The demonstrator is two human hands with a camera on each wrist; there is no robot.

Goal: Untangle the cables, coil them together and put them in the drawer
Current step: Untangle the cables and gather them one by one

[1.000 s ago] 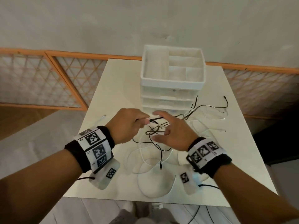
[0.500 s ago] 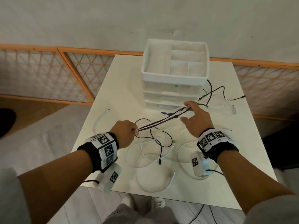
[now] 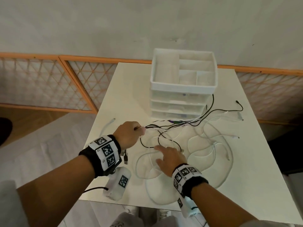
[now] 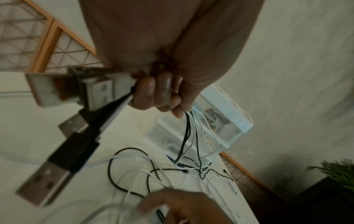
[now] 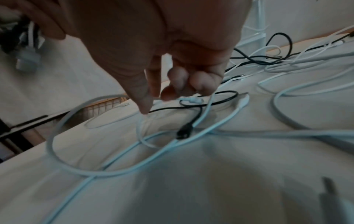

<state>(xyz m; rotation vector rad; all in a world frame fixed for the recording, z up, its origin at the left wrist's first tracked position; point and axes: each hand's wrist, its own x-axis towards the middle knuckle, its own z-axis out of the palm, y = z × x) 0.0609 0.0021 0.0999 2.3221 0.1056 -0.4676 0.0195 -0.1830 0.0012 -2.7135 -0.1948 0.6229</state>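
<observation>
Several black and white cables lie tangled on the white table (image 3: 124,89). My left hand (image 3: 131,133) grips a bundle of them in a fist (image 4: 159,94), and their USB plugs (image 4: 57,144) stick out below my wrist. From the fist the strands (image 3: 172,124) run right, taut, past the foot of the white drawer unit (image 3: 178,104). My right hand (image 3: 168,158) hovers low over the loose loops with fingers spread. Its index finger (image 5: 143,106) points down onto a white cable beside a black plug (image 5: 184,131). It holds nothing.
The drawer unit's drawers are closed, and an open divided tray (image 3: 183,71) sits on top. White loops (image 3: 211,154) spread over the table's right half. A short white cable (image 3: 106,125) lies at the left edge. An orange lattice screen (image 3: 49,82) stands behind the table.
My right hand let go of the stretched strands near the drawer unit and came back toward me, down over the loose loops. The left hand kept its grip.
</observation>
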